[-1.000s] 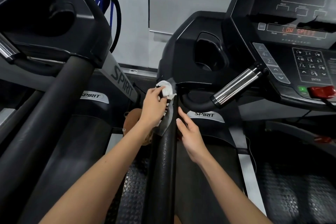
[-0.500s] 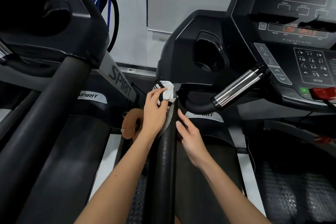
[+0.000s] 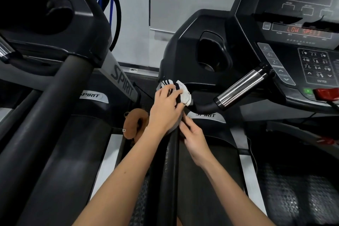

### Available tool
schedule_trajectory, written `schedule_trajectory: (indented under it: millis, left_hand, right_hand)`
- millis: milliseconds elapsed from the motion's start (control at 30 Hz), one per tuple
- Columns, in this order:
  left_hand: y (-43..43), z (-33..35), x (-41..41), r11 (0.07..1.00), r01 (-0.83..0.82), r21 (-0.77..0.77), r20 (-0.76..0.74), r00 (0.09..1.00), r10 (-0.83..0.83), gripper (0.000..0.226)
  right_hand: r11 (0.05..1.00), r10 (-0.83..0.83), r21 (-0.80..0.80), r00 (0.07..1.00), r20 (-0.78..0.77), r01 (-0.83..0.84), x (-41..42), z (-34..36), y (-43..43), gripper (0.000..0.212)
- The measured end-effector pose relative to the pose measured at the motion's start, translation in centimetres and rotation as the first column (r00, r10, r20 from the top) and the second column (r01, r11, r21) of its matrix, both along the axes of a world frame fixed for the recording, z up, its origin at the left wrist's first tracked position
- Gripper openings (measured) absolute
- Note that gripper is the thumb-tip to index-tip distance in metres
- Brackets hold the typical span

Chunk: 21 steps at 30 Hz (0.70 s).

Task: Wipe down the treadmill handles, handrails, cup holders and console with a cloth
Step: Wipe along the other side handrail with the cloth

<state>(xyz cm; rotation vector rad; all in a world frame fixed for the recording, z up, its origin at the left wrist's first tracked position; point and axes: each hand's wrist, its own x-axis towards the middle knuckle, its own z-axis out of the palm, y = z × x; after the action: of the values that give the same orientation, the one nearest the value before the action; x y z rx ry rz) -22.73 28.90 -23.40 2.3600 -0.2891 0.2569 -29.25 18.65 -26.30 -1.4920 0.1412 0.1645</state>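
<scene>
Wiping the far end of the handrail (image 3: 171, 161): left hand (image 3: 166, 108) grips a bunched white, black-striped cloth (image 3: 183, 93) where it meets the console housing (image 3: 183, 51), right hand (image 3: 194, 137) rests loose-fingered on the handrail nearer, holding nothing; next move likely carries the cloth to the cup holder (image 3: 211, 55).
</scene>
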Motion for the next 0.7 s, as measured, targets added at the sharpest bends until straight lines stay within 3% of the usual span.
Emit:
schedule_trajectory:
  millis: [133,233,300,367,433,500,600,700]
  left_hand:
    - [0.9,-0.1,-0.3,0.921,-0.076,-0.383,-0.133,0.991,0.027,0.036]
    - [2.2,-0.5,-2.4,0.663,-0.264,-0.7,-0.403,0.913,-0.062,0.023]
    - [3.2,-1.5,-4.3,0.5,-0.394,-0.771,-0.535,0.827,-0.173,0.025]
    - [3.9,-2.1,-6.0,0.467,-0.429,-0.773,-0.569,0.794,-0.214,0.024]
    - [4.5,-2.3,-7.1,0.488,-0.371,-0.79,-0.529,0.815,-0.236,0.025]
    - [5.2,-2.0,-7.7,0.657,-0.229,-0.718,-0.451,0.872,-0.19,0.033]
    - [5.5,-1.1,-7.9,0.913,0.029,-0.408,-0.262,0.954,-0.148,0.043]
    - [4.6,0.0,-6.6,0.974,0.215,-0.077,-0.205,0.952,-0.227,0.048]
  right_hand:
    - [1.0,0.019,0.018,0.999,-0.047,-0.018,-0.2,0.5,-0.3,0.045]
    - [0.999,0.023,0.026,0.998,-0.066,-0.021,-1.0,0.7,-0.1,0.045]
    - [1.0,0.019,0.026,0.996,-0.083,-0.016,-1.7,0.7,-0.1,0.045]
    - [1.0,0.002,0.03,0.996,-0.094,0.001,-2.3,0.4,-0.1,0.045]
    - [0.999,-0.005,0.04,0.995,-0.095,0.009,-3.0,0.2,-0.2,0.044]
    - [0.997,-0.011,0.07,0.995,-0.097,0.018,-3.6,0.2,-0.3,0.043]
    - [0.995,-0.006,0.101,0.994,-0.109,0.017,-4.1,0.2,0.0,0.041]
    - [0.996,-0.002,0.089,0.992,-0.126,0.013,-4.4,0.4,0.3,0.038]
